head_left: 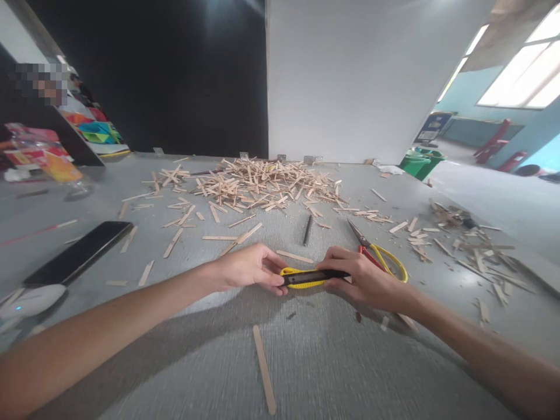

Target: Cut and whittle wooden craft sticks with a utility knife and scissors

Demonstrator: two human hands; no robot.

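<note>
Both hands hold a yellow and black utility knife (304, 278) level above the grey table. My left hand (256, 268) pinches its left end between thumb and fingers. Around its right end, my right hand (361, 277) is closed, covering that part. Just beyond my right hand lie scissors (385, 256) with yellow and red handles, blades pointing away. A black pen-like stick (308, 230) rests farther out, between the hands. One wooden craft stick (264, 370) lies by itself on the near side, and another stick (294, 256) is just behind the knife.
A heap of wooden sticks (266, 184) spreads before the black and white panels. Scraps (481, 256) litter the right side. At left are a phone (79, 251), a white device (32, 303) and a bottle (52, 157). Green bins (420, 163) stand beyond the table; a person is at far left.
</note>
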